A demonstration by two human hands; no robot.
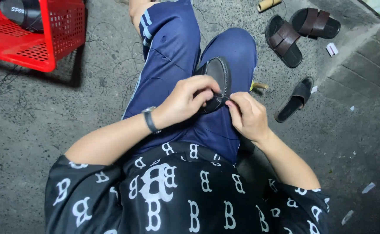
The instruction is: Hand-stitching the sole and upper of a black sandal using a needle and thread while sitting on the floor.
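- left hand (185, 102) fingers curl over the black shoe (218, 78), gripping its near end on the lap.
- right hand (247, 115) fingers pinch that shoe's edge, just beside the left fingers.
- brown sandals (296, 32) lie well beyond.

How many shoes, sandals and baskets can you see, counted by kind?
Black shoe, held on the lap by left hand and right hand: 1
Brown strap sandals: 2
Black slide sandal: 1
Red basket: 1
Total: 5
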